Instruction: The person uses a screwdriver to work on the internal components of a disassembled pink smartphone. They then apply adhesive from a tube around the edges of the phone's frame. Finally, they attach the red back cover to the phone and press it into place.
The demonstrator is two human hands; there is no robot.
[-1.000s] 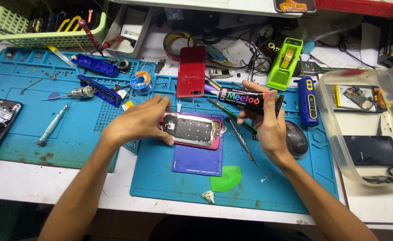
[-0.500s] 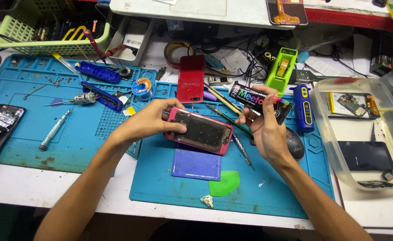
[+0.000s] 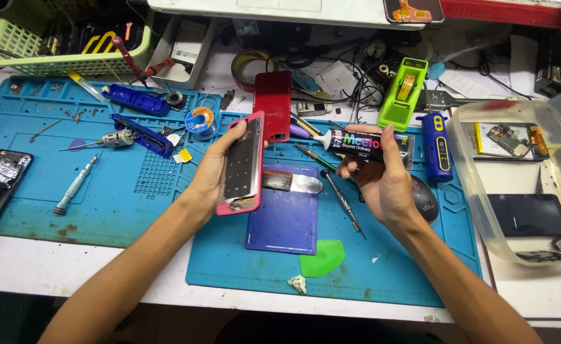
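Table: white top, carrying two blue work mats side by side. Clear plastic tub at the right edge, holding a dark screen panel and circuit parts. Green basket at far left rear.

Left hand: fingers clamped on the long edges of a pink-framed phone, held tilted up on end above the right mat, open inner side toward the camera. Phone is off the mat, above the left edge of a dark blue rectangular pad.

Right hand: fingers closed around a black glue tube, nozzle pointing left toward the phone, near it but apart.

Red phone back cover lies flat behind the phone. Green tape dispenser stands behind the right hand. Metal spatula rests on the pad, just right of the phone. Green pick lies on the mat in front of the pad. Screwdriver lies on the left mat, well apart.
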